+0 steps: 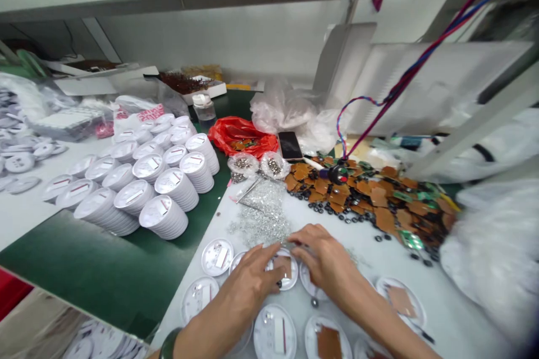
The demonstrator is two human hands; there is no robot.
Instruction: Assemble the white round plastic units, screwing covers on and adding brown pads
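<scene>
A round white plastic cover (289,281) with a brown circuit board (283,265) inside lies on the pale worktop between my hands. My left hand (248,283) is closed around its left edge, thumb by the board and forefinger at the far rim. Bent at the cover's upper right rim are the fingers of my right hand (322,252), closed; whatever is in their tips is hidden. Beyond my fingers is a spread pile of tiny silvery parts (263,213). More white covers surround my hands, such as one with a white strip (275,334) and another with a brown board (328,342).
Stacked white covers (164,216) stand on the green mat (84,263) at left. Brown boards (383,219) and black rings are heaped at right, with a power screwdriver (337,174) hanging on cords above. A red bag (227,134), phone (289,146) and clear bags lie behind.
</scene>
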